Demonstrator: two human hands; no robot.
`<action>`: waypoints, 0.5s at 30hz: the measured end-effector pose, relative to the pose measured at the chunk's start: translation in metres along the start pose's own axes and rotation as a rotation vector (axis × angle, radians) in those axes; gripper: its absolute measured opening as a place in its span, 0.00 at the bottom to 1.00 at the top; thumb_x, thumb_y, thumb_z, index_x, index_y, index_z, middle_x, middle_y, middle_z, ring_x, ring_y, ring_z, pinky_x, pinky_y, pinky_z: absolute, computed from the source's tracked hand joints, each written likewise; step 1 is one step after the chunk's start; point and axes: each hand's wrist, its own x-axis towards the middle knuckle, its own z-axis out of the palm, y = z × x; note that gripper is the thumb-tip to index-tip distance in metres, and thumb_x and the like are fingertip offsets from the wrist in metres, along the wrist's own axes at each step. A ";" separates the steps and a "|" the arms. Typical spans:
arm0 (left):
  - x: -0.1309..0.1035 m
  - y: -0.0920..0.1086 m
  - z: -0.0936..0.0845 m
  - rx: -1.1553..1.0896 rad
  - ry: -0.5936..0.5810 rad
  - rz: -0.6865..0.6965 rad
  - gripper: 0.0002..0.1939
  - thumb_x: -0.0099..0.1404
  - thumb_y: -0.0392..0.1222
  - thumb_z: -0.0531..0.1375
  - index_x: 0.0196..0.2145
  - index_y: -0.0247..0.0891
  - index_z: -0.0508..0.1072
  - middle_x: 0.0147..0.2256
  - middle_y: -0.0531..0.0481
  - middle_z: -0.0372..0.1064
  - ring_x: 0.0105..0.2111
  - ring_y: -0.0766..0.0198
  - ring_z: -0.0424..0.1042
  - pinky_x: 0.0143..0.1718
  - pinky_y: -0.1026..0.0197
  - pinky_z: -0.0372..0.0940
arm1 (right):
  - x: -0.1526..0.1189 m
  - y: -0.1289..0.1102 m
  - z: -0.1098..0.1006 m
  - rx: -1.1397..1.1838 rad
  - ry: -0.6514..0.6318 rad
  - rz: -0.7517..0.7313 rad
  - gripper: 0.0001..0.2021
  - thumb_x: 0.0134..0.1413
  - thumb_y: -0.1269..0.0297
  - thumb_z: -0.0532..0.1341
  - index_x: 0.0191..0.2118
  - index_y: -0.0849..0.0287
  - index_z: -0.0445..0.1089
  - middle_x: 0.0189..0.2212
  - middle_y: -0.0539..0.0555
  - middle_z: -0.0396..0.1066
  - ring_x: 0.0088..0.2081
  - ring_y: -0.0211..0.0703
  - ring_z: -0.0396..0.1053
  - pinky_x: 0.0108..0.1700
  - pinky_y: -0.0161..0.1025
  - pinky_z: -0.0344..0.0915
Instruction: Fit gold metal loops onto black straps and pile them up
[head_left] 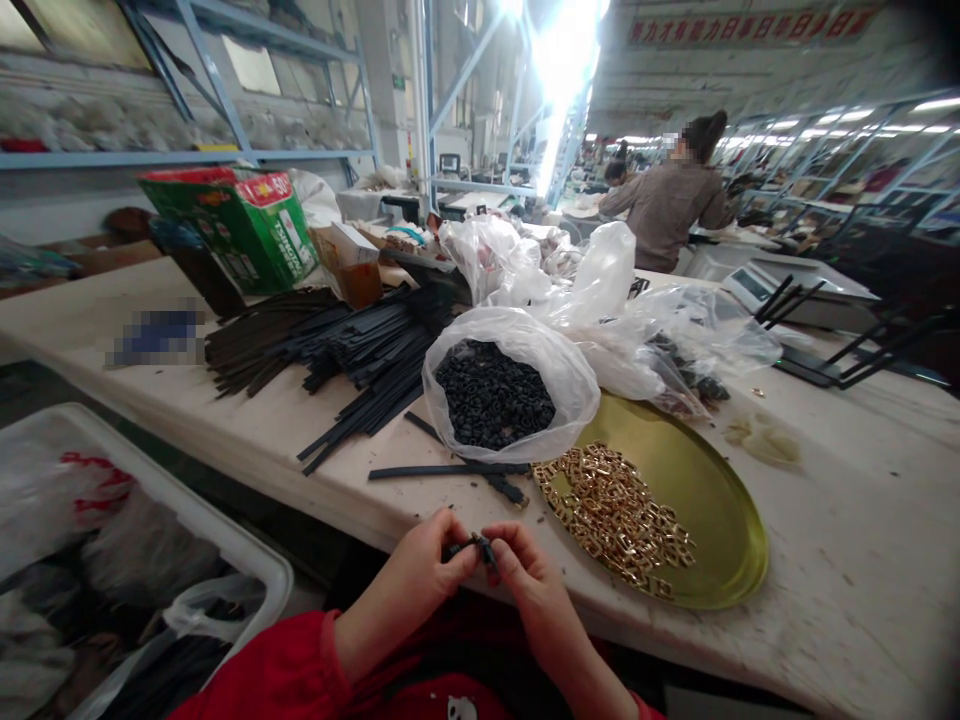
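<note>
Close to the table's front edge, my left hand (436, 556) and my right hand (526, 565) meet, both with fingers pinched on a dark strap (486, 548). A small gold-coloured bit shows between the fingertips; the rest of the strap is mostly covered by them. Beyond my hands, a loose black strap (442, 470) lies flat, and another strap with a gold buckle at its end crosses under it. A clear plastic bag (579, 385) stands open, full of small black loops (491, 395). To its right, a gold tray (724, 520) carries a heap of gold buckles (626, 510).
Bundles of black straps (367, 345) lie at the left, near a green carton (255, 230). More plastic bags (540, 260) stand behind. A black metal rack (840, 350) is at right. A white bin (255, 545) stands lower left. One person (667, 205) works farther back.
</note>
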 end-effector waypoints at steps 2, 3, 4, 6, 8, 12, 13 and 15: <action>-0.003 0.004 0.000 -0.004 -0.011 0.006 0.09 0.58 0.45 0.55 0.26 0.37 0.63 0.24 0.55 0.65 0.26 0.65 0.64 0.26 0.66 0.56 | -0.001 0.001 0.000 0.099 -0.091 0.088 0.16 0.45 0.51 0.63 0.35 0.58 0.68 0.25 0.47 0.65 0.26 0.34 0.60 0.30 0.32 0.58; -0.004 0.005 0.001 -0.005 -0.015 0.006 0.09 0.58 0.46 0.55 0.26 0.37 0.63 0.24 0.55 0.65 0.26 0.65 0.64 0.26 0.66 0.56 | -0.001 0.001 -0.001 0.146 -0.134 0.121 0.15 0.46 0.53 0.64 0.35 0.58 0.67 0.25 0.47 0.65 0.26 0.34 0.60 0.30 0.32 0.57; -0.006 0.006 0.001 -0.007 -0.019 0.006 0.10 0.58 0.46 0.56 0.26 0.37 0.63 0.25 0.55 0.66 0.26 0.65 0.64 0.26 0.66 0.56 | -0.001 0.002 -0.001 0.185 -0.169 0.142 0.14 0.46 0.54 0.64 0.34 0.59 0.66 0.25 0.47 0.64 0.26 0.33 0.60 0.30 0.31 0.57; -0.008 0.008 0.002 -0.012 -0.026 0.005 0.10 0.57 0.47 0.56 0.27 0.37 0.64 0.25 0.54 0.67 0.26 0.65 0.65 0.26 0.66 0.57 | -0.002 0.002 -0.003 0.248 -0.225 0.166 0.13 0.45 0.57 0.66 0.31 0.60 0.64 0.24 0.47 0.64 0.25 0.33 0.60 0.30 0.31 0.55; -0.009 0.008 0.003 -0.012 -0.032 0.006 0.10 0.57 0.46 0.57 0.27 0.36 0.65 0.26 0.53 0.68 0.27 0.64 0.66 0.26 0.65 0.57 | -0.004 0.000 -0.004 0.305 -0.270 0.187 0.13 0.43 0.60 0.67 0.29 0.60 0.62 0.23 0.46 0.64 0.25 0.33 0.59 0.29 0.30 0.55; -0.009 0.007 0.004 0.003 -0.064 0.012 0.08 0.56 0.43 0.57 0.30 0.35 0.69 0.28 0.51 0.71 0.29 0.63 0.68 0.29 0.64 0.59 | -0.007 -0.004 -0.004 0.415 -0.306 0.211 0.15 0.41 0.64 0.68 0.27 0.58 0.59 0.24 0.45 0.63 0.26 0.33 0.60 0.30 0.30 0.55; -0.009 0.007 0.004 0.004 -0.065 0.021 0.08 0.56 0.43 0.57 0.31 0.35 0.70 0.29 0.50 0.71 0.30 0.62 0.68 0.31 0.64 0.60 | -0.008 -0.004 -0.004 0.434 -0.305 0.212 0.15 0.40 0.64 0.68 0.26 0.58 0.59 0.24 0.45 0.63 0.26 0.33 0.60 0.30 0.31 0.55; -0.009 0.008 0.003 -0.010 -0.068 0.033 0.09 0.57 0.42 0.57 0.32 0.35 0.71 0.31 0.49 0.72 0.31 0.62 0.69 0.33 0.63 0.60 | -0.008 -0.004 -0.004 0.450 -0.288 0.200 0.16 0.40 0.63 0.68 0.25 0.58 0.58 0.25 0.45 0.63 0.27 0.33 0.60 0.31 0.31 0.56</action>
